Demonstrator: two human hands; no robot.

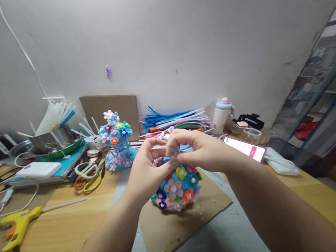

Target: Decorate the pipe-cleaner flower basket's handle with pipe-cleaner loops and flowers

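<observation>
Fuzzy blue flower-studded dome (178,186) beneath both pinching hands (172,153)

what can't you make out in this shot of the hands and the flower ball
Head view only:
- Top of the flower ball: covered by the left hand and right hand.
- What the fingertips pinch: too small, hidden between them.
- Phone screen: too small to read.
- Both elbows: cut off by the bottom edge.

On the table (62,247), a glue gun (17,224) lies left of the cardboard sheet (171,224), scissors (88,176) behind it, a phone (245,148) to its right
</observation>
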